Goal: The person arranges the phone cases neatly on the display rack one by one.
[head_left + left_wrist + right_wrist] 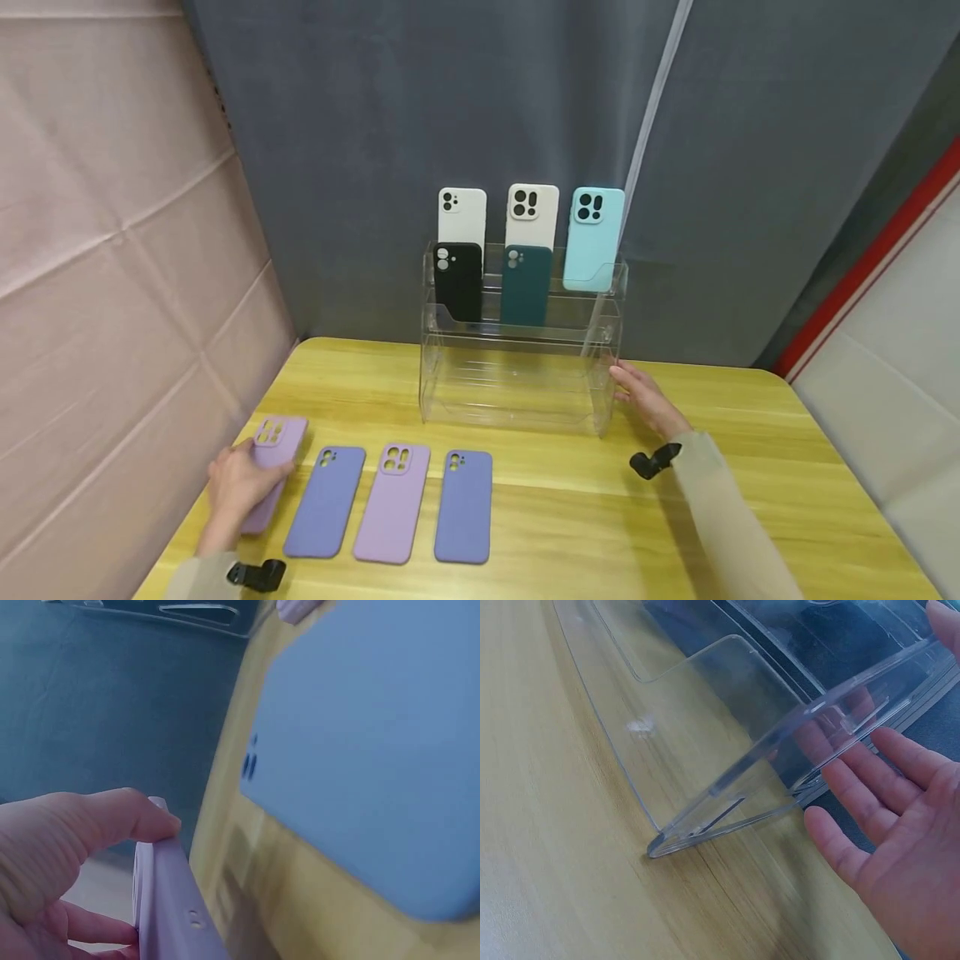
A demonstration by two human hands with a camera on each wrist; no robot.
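At the left of the table, my left hand pinches a pink-purple phone case by its edges; in the left wrist view the thumb lies on one side of this case and fingers on the other. To its right lie a blue-purple case, a pink-purple case and another blue-purple case, flat in a row. My right hand is at the right side of a clear tiered rack, fingers loosely extended, fingertips against the side panel in the right wrist view.
Upper tiers of the rack hold a white case, a cream case, a light blue case, a black case and a teal case. A grey curtain hangs behind the wooden table.
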